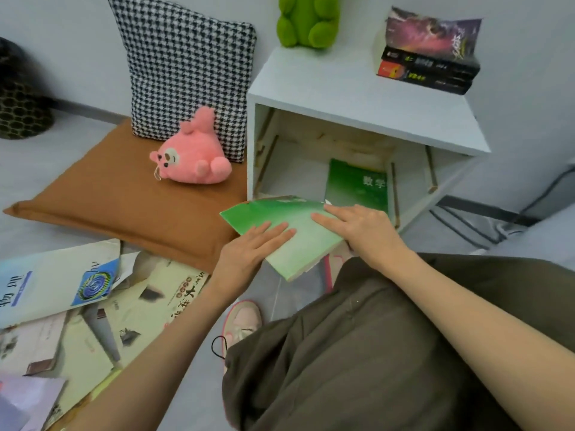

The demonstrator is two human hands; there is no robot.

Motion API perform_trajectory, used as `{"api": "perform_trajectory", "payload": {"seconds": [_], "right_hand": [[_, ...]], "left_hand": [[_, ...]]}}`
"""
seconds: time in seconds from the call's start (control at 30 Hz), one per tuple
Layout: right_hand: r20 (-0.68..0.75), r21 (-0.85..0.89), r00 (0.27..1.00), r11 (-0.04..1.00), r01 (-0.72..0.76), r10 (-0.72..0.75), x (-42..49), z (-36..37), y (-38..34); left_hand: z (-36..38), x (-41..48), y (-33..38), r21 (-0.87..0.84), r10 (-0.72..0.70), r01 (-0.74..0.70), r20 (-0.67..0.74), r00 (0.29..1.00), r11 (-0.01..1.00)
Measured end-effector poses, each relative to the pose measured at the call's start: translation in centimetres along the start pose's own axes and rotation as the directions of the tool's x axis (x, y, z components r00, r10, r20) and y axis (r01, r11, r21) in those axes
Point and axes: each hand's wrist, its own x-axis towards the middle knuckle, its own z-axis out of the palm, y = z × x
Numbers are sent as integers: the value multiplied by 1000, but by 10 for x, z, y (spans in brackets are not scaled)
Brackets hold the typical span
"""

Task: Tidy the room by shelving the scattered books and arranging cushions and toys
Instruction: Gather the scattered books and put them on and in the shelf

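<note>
Between your two hands sits a green book (289, 231), held tilted just in front of the open white cabinet (367, 98). Your left hand (249, 247) lies flat with fingers stretched along the book's near-left cover, and your right hand (361, 228) presses palm-down on its upper right side, fingers spread narrow; together they carry it. Just beyond your right hand, inside the cabinet, a darker green book (357, 185) lies flat on the shelf floor. Farther ahead on the cabinet top stand a green plush toy (308, 20) and a stack of dark books (429, 57). To the left of your left hand, a pink plush toy (193, 154) rests on a brown cushion (118, 200), with a houndstooth cushion (186, 70) leaning upright against the wall behind it. Nearer you on the left, scattered books (77, 306) overlap on the floor.
</note>
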Motion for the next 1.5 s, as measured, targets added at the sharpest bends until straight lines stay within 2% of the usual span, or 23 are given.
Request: {"api": "perform_trajectory", "payload": {"seconds": [0.13, 0.27, 0.4, 0.53, 0.73, 0.9, 1.07, 1.4, 1.5], "right_hand": [[-10, -71, 998, 996, -60, 59, -10, 3, 20], [1, -126, 982, 974, -187, 189, -14, 3, 41], [178, -109, 937, 952, -285, 301, -20, 7, 61], [215, -114, 894, 919, -378, 394, -16, 23, 71], [337, -99, 848, 911, -400, 409, -9, 59, 76], [375, -78, 823, 899, -432, 428, 10, 88, 83], [424, -43, 782, 872, -487, 458, 25, 116, 92], [481, 4, 713, 811, -584, 511, 45, 174, 112], [497, 14, 699, 800, -599, 515, 45, 193, 119]], "left_hand": [[17, 30, 5, 16, 17, -18, 52, 998, 1000], [28, 69, 13, 45, 9, -13, 96, 995, 999], [49, 108, 14, 95, 6, -24, 187, 982, 995], [73, 131, 12, 178, -92, 36, 315, 945, 983], [99, 144, -3, 256, -150, 42, 423, 894, 966], [121, 156, -12, 213, -296, 219, 456, 839, 952], [145, 162, -25, 74, -377, 384, 430, 821, 920], [185, 172, -32, -100, -298, 468, 651, 698, 878], [202, 173, -37, -113, -282, 457, 652, 704, 882]]}}
